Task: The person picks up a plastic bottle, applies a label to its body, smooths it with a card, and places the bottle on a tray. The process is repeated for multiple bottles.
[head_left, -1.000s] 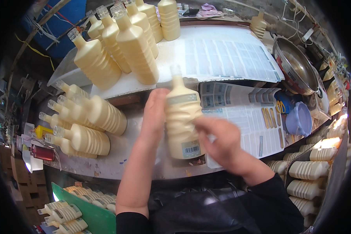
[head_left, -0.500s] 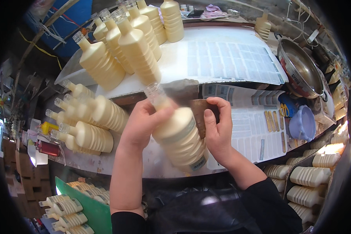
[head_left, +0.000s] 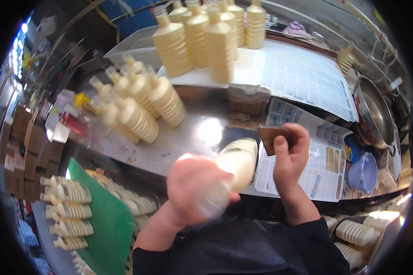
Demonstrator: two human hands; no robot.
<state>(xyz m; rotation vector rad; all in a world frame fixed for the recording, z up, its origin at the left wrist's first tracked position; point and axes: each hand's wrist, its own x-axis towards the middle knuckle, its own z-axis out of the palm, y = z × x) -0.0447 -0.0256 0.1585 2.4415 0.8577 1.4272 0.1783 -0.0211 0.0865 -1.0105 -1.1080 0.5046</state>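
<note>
My left hand [head_left: 190, 185] is closed round the neck of a cream-coloured bottle [head_left: 239, 167]. The bottle is tilted, its clear threaded mouth turned toward me and smeared by motion, its base pointing away. Part of its body is hidden behind my fingers. A flat brown rectangular piece [head_left: 271, 137], like a small scraper, is pinched between thumb and fingers of my right hand [head_left: 290, 158], to the right of the bottle and apart from it. Under the right hand lie printed label sheets [head_left: 287, 176] on the worktable [head_left: 179, 137].
More cream bottles [head_left: 218, 50] stand on the white raised board [head_left: 303, 59], others [head_left: 140, 119] on the worktable at left. A purple basin [head_left: 363, 174], yellow-handled scissors [head_left: 348, 153] and a large metal pan [head_left: 374, 110] are at right. A green panel [head_left: 98, 211] leans beside stacked bottles at lower left.
My left hand has swung the bottle down toward me, its mouth now nearer my body. The right hand, with the brown piece, has shifted right in view. The whole view has turned left.
</note>
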